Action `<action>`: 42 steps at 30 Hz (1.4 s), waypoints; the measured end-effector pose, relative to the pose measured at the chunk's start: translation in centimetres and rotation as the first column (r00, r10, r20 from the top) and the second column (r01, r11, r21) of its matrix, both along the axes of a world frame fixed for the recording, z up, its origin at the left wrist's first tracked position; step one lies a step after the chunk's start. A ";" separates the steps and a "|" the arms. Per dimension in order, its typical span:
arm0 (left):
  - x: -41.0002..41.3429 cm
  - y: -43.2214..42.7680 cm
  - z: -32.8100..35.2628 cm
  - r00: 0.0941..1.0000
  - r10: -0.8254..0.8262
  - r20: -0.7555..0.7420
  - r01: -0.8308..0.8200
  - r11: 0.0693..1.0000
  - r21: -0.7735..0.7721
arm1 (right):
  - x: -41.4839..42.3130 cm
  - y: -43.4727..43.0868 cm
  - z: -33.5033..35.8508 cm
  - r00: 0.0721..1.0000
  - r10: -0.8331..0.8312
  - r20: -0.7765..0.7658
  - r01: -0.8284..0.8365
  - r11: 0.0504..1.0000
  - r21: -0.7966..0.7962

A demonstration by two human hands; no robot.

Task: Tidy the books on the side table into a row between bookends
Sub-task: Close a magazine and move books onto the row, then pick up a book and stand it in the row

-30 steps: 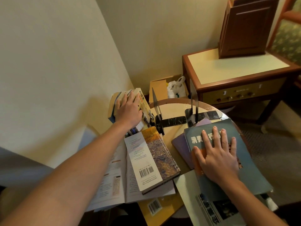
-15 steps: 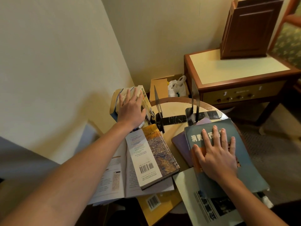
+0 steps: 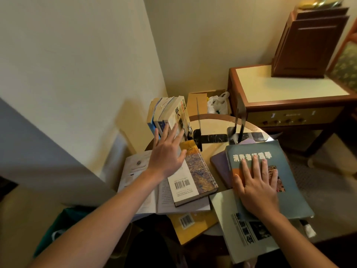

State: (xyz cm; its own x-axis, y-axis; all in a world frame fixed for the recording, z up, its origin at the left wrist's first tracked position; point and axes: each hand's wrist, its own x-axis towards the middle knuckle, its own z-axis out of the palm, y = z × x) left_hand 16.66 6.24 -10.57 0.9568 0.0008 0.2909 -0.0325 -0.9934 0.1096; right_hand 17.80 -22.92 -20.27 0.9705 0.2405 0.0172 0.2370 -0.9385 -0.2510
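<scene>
Corner of a cream-walled room; round side table (image 3: 214, 127) with a brown rim.

- Upright books (image 3: 170, 115): a leaning cluster at the table's far left edge, just left of the first bookend (image 3: 199, 120).
- Second bookend (image 3: 240, 117): stands apart to the right, with bare tabletop between the two.
- Left hand (image 3: 166, 153): open, fingers straight and spread. The fingertips lie over the lower cover of the outermost upright book; contact cannot be confirmed.
- Right hand (image 3: 257, 188): open, palm flat on the teal book (image 3: 286, 171), which lies face up at the table's right.
- Purple book (image 3: 220, 165): under the teal one, showing at its left.
- Barcode book (image 3: 195, 171): flat on open pages (image 3: 139, 171), near left.
- Yellow book (image 3: 195, 225) and grey magazine (image 3: 231, 238): both overhang the near edge.
- Beyond the table: cardboard box (image 3: 199, 101) with a white bag (image 3: 218, 103); wooden cabinet (image 3: 289, 88) bearing a brown box (image 3: 309, 45).
</scene>
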 end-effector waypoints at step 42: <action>-11.4 -1.8 -5.6 0.873 0.118 -0.474 -0.459 0.526 -0.716 | -2.5 11.8 4.6 0.859 0.112 -0.499 0.093 0.925 0.368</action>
State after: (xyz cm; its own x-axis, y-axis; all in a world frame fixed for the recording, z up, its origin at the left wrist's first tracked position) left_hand 5.26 4.39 -16.21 0.8826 0.3581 -0.3046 0.4462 -0.4338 0.7828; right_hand 15.29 -11.08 -15.70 0.8650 0.3251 -0.3822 -0.0097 -0.7508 -0.6605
